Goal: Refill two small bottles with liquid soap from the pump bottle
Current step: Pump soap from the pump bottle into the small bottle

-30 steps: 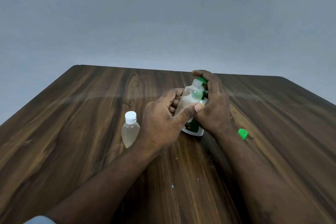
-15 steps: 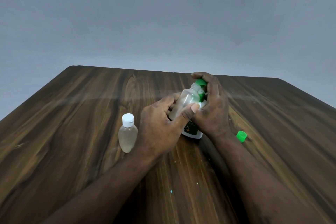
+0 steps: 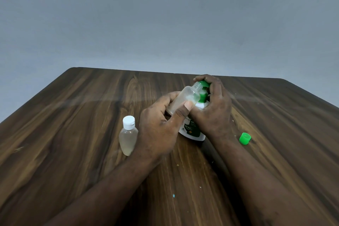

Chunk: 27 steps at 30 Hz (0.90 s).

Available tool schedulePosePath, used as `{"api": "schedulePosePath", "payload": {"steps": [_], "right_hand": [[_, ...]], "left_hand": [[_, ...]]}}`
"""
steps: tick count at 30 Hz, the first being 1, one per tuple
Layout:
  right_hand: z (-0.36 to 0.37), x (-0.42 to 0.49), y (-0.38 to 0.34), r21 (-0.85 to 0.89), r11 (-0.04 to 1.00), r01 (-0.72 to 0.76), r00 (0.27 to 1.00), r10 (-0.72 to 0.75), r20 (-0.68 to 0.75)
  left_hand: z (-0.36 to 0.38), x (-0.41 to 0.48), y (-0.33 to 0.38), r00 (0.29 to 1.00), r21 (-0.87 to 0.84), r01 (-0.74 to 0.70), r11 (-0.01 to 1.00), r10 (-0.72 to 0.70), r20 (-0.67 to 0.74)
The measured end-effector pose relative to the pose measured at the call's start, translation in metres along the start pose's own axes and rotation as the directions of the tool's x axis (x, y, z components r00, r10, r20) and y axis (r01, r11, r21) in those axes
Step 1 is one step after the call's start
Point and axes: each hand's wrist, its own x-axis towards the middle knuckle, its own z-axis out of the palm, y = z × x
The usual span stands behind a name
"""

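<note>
With the fingers (image 3: 170,98) and thumb of the left hand (image 3: 157,134), curled tight, grips the uncapped small bottle (image 3: 187,101) round its lower body. Holds it tilted, threaded mouth up and to the right, close against the spout of the green pump head (image 3: 202,84). With the fingers (image 3: 207,79) of the right hand (image 3: 214,115), bent over the top of that pump head, clasps it, palm wrapped round the shoulder of the bottle below. Cannot tell whether mouth and spout actually touch.

Underneath everything, a dark wooden table (image 3: 73,124) with strong grain, running back to a plain grey wall (image 3: 165,14). Both forearms stretched across it from the near edge.

Next in size, the pump bottle (image 3: 192,130): white body, green label, standing on the table between the two hands and largely hidden by them. Then the uncapped small bottle, clear, held off the table, cloudy inside, liquid level not readable. Then the second small bottle (image 3: 128,137), upright just beside the left wrist on its left, clear with pale liquid, closed with a white flip cap (image 3: 128,122). Then a loose green cap (image 3: 245,138), lying on the table to the right of the right wrist and apart from it. Last, a few pale crumbs and one teal speck (image 3: 173,195) on the wood between the forearms.
</note>
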Motion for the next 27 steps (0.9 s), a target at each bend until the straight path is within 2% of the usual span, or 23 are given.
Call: {"api": "schedulePosePath", "payload": {"steps": [6, 9, 12, 15, 17, 19, 21, 24, 27], "right_hand": [[-0.001, -0.002, 0.002, -0.049, 0.999, 0.015, 0.999, -0.014, 0.029], [-0.008, 0.001, 0.005, -0.047, 0.998, 0.030, 0.995, -0.025, 0.094], [-0.014, 0.003, 0.007, -0.011, 0.999, 0.045, 0.987, -0.043, 0.156], [-0.022, 0.008, 0.009, 0.092, 0.996, -0.003, 0.968, -0.020, 0.248], [-0.027, 0.013, 0.012, 0.251, 0.963, -0.093, 0.952, 0.013, 0.305], [-0.029, 0.021, 0.010, 0.431, 0.873, -0.229, 0.943, 0.090, 0.320], [-0.031, 0.035, -0.002, 0.492, 0.792, -0.362, 0.921, 0.224, 0.317], [-0.035, 0.069, -0.019, 0.455, 0.679, -0.576, 0.810, 0.395, 0.434], [-0.032, 0.102, -0.025, 0.281, 0.708, -0.647, 0.709, 0.424, 0.564]], "left_hand": [[-0.001, -0.001, -0.003, 1.000, -0.035, 0.017, 0.999, -0.017, 0.006], [0.000, -0.001, -0.003, 1.000, -0.050, 0.026, 0.998, -0.025, 0.015], [-0.001, 0.000, -0.004, 0.999, -0.068, 0.043, 0.997, -0.042, 0.025], [-0.002, 0.000, -0.003, 0.997, -0.114, 0.072, 0.991, -0.067, 0.048], [-0.004, 0.001, -0.003, 0.995, -0.130, 0.085, 0.988, -0.078, 0.060], [-0.005, 0.001, -0.002, 0.993, -0.142, 0.107, 0.984, -0.099, 0.062], [-0.005, 0.001, -0.003, 0.991, -0.139, 0.123, 0.983, -0.115, 0.065], [-0.005, 0.000, -0.002, 0.990, -0.142, 0.131, 0.981, -0.122, 0.069], [-0.005, 0.000, -0.001, 0.991, -0.137, 0.120, 0.983, -0.111, 0.069]]}}
